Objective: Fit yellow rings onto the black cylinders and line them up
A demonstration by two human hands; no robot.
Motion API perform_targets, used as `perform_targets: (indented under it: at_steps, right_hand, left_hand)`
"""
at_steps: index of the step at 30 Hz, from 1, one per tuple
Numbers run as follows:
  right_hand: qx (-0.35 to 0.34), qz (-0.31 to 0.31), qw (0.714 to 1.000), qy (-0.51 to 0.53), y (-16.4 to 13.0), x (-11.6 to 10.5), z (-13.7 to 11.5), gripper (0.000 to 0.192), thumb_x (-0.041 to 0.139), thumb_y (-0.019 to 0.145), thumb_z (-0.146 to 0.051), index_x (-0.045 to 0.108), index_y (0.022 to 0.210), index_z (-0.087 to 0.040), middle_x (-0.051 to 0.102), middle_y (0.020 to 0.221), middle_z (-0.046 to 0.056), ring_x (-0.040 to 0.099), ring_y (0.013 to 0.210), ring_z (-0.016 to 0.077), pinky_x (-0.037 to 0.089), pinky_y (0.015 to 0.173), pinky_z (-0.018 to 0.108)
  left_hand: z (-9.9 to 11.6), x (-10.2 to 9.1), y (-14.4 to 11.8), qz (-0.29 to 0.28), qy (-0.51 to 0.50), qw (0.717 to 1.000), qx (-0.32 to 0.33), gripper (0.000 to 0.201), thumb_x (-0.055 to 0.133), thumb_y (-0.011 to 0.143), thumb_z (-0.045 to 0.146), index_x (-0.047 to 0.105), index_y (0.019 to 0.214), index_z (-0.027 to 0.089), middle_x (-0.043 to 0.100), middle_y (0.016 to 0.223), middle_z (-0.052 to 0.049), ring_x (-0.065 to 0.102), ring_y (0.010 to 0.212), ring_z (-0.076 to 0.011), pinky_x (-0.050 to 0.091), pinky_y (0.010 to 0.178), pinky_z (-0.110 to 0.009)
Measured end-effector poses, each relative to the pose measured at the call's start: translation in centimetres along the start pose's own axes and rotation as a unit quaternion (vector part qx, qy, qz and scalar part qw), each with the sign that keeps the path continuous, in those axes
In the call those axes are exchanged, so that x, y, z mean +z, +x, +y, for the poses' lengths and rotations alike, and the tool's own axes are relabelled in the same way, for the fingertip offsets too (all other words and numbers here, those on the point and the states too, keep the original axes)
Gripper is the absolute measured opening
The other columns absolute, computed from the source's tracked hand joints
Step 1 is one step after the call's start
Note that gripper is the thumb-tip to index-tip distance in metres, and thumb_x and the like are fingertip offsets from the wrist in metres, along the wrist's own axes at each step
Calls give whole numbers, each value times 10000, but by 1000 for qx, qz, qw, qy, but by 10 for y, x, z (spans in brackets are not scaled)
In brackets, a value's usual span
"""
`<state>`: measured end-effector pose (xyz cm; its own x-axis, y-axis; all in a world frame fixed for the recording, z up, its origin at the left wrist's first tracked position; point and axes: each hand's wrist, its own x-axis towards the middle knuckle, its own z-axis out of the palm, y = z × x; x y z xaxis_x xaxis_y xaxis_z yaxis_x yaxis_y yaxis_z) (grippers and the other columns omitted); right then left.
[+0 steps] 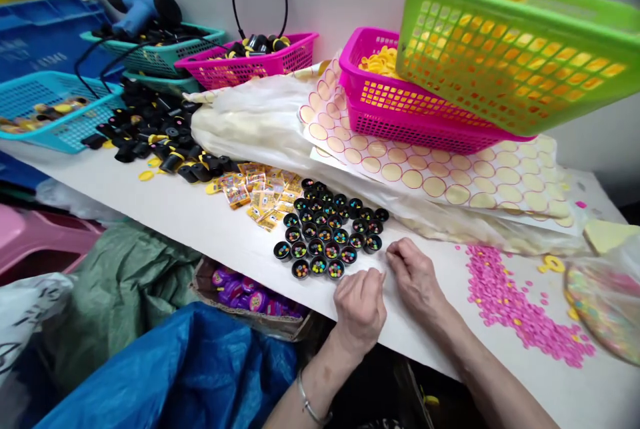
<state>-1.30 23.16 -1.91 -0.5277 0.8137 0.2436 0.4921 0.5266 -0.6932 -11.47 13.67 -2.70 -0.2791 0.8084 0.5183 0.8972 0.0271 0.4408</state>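
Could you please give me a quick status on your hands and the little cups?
Left hand and right hand empty, resting on table. Filled black cups clustered just ahead. Pink discs to the right.

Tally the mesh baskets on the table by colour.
Lime green basket: 1
Magenta baskets: 3
Teal baskets: 2
Light blue basket: 1
Total: 7
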Motion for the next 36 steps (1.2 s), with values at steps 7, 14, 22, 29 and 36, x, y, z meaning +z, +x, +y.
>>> perform_targets:
  at_steps: [7, 14, 22, 29, 36]
  right_hand:
    - [-57, 34, 995, 81, 17, 8, -34, 100, 440, 838, -148, 511, 819, -216, 489, 764, 22, 493, 713, 149, 415, 645, 279]
    - [-67, 22, 993, 92, 25, 14, -46, 124, 435, 834, -132, 520, 813, -220, 504, 768, 27, 507, 720, 152, 426, 659, 293]
    - [-89, -14, 994, 64, 35, 16, -59, 138, 442, 848, -153, 550, 832, -238, 515, 791, 42, 509, 751, 180, 428, 662, 324]
    - [-168, -87, 981, -51, 51, 42, -77, 180, 416, 851, -142, 570, 808, -226, 527, 788, 52, 455, 757, 193, 387, 677, 331]
    - [-182, -106, 967, -146, 59, 61, -80, 189, 429, 816, -112, 560, 713, -200, 516, 760, 65, 398, 735, 202, 337, 634, 334]
  left_hand:
    - [-41, -45, -2, 196, -22, 980, -18, 172, 589, 754, 86, 563, 894, 183, 604, 761, -46, 546, 721, -151, 445, 675, -313]
    - [-80, -69, 16, 213, -25, 968, -128, 51, 548, 811, 168, 596, 795, 164, 591, 696, -12, 536, 673, -120, 438, 668, -276]
    - [-93, -66, 29, 151, 18, 981, -118, 46, 578, 793, 188, 620, 776, 182, 582, 719, -11, 513, 755, -142, 402, 759, -307]
    - [-90, -58, 39, 59, 72, 992, -91, 93, 563, 800, 230, 643, 768, 195, 603, 739, -31, 474, 832, -190, 368, 791, -340]
    - [-89, -52, 39, 9, 127, 990, -66, 114, 555, 801, 232, 659, 764, 209, 610, 737, -35, 472, 829, -203, 330, 800, -363]
